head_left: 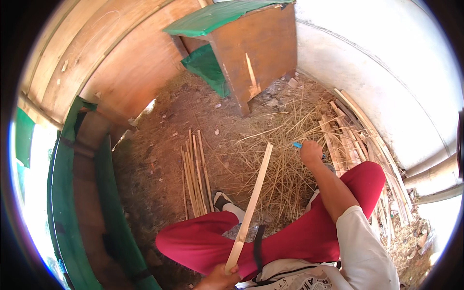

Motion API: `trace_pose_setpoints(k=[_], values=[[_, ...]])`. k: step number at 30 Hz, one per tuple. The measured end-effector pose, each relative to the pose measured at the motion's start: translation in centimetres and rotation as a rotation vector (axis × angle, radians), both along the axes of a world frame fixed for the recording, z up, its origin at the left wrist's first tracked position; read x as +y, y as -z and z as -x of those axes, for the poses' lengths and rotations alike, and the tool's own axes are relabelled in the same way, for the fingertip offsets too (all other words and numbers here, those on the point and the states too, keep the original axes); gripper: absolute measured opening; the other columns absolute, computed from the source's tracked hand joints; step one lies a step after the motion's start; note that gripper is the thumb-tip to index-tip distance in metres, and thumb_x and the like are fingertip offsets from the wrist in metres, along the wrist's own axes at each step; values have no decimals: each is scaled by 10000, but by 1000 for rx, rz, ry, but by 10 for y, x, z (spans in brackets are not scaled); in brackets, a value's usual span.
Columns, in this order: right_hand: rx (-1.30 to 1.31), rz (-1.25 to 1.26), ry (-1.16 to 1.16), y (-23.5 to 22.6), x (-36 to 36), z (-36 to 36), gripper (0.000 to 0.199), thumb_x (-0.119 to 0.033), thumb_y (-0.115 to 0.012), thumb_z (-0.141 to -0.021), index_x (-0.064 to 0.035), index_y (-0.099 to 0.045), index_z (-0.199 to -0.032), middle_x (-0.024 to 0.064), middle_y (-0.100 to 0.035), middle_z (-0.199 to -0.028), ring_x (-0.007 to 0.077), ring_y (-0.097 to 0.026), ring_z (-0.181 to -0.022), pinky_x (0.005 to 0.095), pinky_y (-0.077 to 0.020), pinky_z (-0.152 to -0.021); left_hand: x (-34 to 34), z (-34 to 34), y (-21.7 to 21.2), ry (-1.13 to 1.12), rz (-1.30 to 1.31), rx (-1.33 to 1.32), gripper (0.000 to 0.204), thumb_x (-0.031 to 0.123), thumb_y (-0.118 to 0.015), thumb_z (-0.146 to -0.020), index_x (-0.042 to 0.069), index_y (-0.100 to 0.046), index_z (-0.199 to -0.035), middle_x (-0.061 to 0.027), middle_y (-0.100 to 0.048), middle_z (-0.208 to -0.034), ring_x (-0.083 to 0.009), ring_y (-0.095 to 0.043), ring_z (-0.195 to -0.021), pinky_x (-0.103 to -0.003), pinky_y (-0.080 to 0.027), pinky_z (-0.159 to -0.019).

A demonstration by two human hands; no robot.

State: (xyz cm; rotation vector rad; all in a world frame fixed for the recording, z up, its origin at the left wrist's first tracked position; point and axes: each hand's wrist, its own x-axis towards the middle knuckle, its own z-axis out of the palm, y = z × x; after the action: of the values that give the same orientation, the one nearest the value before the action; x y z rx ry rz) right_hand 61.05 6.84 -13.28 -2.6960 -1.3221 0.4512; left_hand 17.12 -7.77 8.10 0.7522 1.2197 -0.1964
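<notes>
The left hand (220, 278) is gripping a long bamboo strip (251, 205); the right hand (311, 152) is clasping a blue-handled tool (297, 144) above straw shavings (285, 169), beside stacked slats (195, 174).

harsh daylight, mostly from right. white wall (386, 63) blown out, also glare patch far left past green frame (63, 193). straw floor (203, 111) in soft shade, warm cast. heavy fisheye bend, black vignette at corners. centre sharp enough, rim smeary, detail lost in bright spots.
</notes>
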Motion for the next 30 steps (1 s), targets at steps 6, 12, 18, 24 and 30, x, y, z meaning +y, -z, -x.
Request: trace_pose_setpoints(k=[6,12,18,24,30], values=[[67,-126,-51,-50,-1,39,162,-128,-610,-868,-8,-714,-907,206,-705,-893,385,-710,-849,486,-565,-740,18,14,21,-198,126,-228,350,-49,-615,-900,163,-361,-788,51,-420,-599,-27,-327,-444,-232,-198,-387],[172,-269,-77,-92,-4,61,151,-63,-662,-753,36,-692,-863,253,-682,-838,440,-687,-821,508,-558,-758,31,7,32,-226,123,-281,364,-46,-615,-903,172,-350,-782,70,-380,-600,-14,-289,-445,-228,-171,-385],[212,-277,-199,-113,-13,83,153,-64,-669,-750,6,-711,-880,237,-681,-822,431,-686,-801,498,-561,-746,35,-3,28,-236,153,-314,357,-40,-612,-912,168,-350,-790,73,-367,-605,-4,-279,-455,-225,-170,-395],[216,-264,-372,-121,-28,101,115,-85,-663,-777,0,-706,-843,229,-662,-774,372,-690,-701,465,-561,-632,31,-14,36,-171,-69,-237,303,13,-624,-906,148,-378,-791,55,-422,-606,-24,-356,-453,-229,-245,-394],[239,-277,-522,-122,-46,127,149,-67,-626,-753,-27,-720,-861,170,-651,-654,345,-672,-622,479,-562,-618,34,-36,63,230,-696,37,243,92,-656,-835,72,-423,-769,-37,-489,-610,-123,-469,-511,-298,-391,-476]])
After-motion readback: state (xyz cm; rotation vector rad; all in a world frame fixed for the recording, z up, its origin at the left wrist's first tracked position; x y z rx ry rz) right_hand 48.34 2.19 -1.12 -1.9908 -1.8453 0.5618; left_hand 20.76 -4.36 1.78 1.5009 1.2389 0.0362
